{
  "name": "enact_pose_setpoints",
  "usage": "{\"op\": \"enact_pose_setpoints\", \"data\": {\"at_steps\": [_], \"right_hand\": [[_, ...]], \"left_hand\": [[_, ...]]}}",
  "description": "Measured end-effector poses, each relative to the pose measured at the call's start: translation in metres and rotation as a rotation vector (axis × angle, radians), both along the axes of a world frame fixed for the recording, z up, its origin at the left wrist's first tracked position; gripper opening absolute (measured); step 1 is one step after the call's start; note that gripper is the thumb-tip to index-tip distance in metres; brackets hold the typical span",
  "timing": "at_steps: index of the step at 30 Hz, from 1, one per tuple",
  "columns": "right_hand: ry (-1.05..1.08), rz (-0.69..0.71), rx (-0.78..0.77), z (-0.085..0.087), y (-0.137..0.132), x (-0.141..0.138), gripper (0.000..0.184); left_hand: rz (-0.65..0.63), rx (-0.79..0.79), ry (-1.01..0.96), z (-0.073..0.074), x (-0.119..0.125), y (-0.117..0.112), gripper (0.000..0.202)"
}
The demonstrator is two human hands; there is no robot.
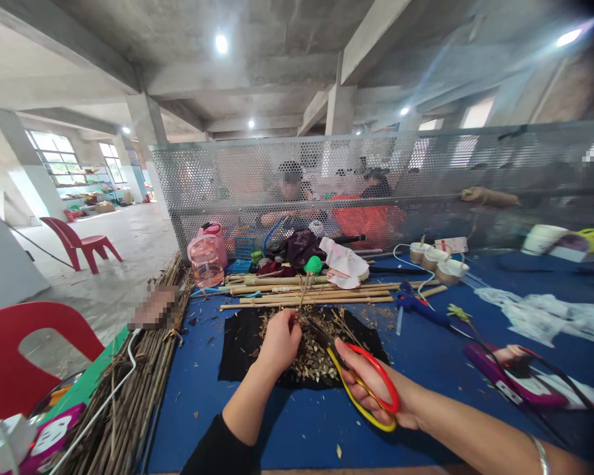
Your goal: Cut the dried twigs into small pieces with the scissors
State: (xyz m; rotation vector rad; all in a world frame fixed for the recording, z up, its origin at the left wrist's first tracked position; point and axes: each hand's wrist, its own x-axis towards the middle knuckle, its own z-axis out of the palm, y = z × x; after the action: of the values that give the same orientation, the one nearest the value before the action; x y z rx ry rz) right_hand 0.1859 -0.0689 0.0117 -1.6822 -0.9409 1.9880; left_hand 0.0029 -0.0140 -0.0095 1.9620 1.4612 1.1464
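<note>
Head view looked down over a blue-covered worktable [287,422], where my left hand [280,340] was closed in a fist around a bundle of dried twigs [317,346]. That bundle was brown and straw-coloured, thin-stemmed, full of small dry seed heads or buds, and it splayed out loosely below my grip. It lay over a black cloth [242,346] spread in the middle of the table, and crumbs of the same dry stuff were scattered across the cloth and the blue cover around it.

My right hand [376,392] gripped a pair of scissors [363,382] with one red and one yellow handle loop, my fingers through the loops. Their dark blades pointed up and left into the twigs, just beside my left fist; I could not tell how far the blades stood apart.

Beyond the cloth lay a row of pale bamboo sticks [317,293], side by side. A thick heap of long brown stalks [138,382] ran along the left edge of the table. To the right lay a blue glue gun [418,307], and a purple tool [512,382] with a black cord lay nearer me. A pink water jug [208,254] stood by the perforated metal screen [376,178], and people sat behind that screen.
</note>
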Motion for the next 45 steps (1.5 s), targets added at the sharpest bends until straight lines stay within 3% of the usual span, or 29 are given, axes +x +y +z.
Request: {"op": "enact_pose_setpoints", "data": {"at_steps": [9,14,18,28,37,42,45], "right_hand": [[0.002,-0.004,-0.047,0.004,-0.004,0.001,0.053],[0.056,0.001,-0.039,0.009,-0.007,0.003,0.054],[0.123,0.086,-0.017,0.014,-0.012,0.004,0.059],[0.129,0.032,-0.036,0.011,-0.007,-0.006,0.061],[0.108,-0.014,-0.128,0.007,-0.006,-0.005,0.059],[0.103,0.017,-0.043,0.008,-0.009,-0.004,0.058],[0.129,0.041,0.014,0.009,-0.012,-0.004,0.061]], "left_hand": [[-0.029,0.005,-0.031,-0.002,-0.001,0.0,0.018],[0.061,0.027,-0.079,-0.001,-0.003,0.002,0.016],[0.135,0.051,-0.179,-0.001,-0.004,0.004,0.019],[-0.107,0.063,-0.059,0.006,0.004,-0.009,0.019],[-0.095,0.03,-0.038,0.005,0.004,-0.007,0.019],[0.011,0.039,-0.102,0.002,0.001,-0.002,0.019],[0.009,0.02,-0.113,0.001,0.002,-0.001,0.017]]}}
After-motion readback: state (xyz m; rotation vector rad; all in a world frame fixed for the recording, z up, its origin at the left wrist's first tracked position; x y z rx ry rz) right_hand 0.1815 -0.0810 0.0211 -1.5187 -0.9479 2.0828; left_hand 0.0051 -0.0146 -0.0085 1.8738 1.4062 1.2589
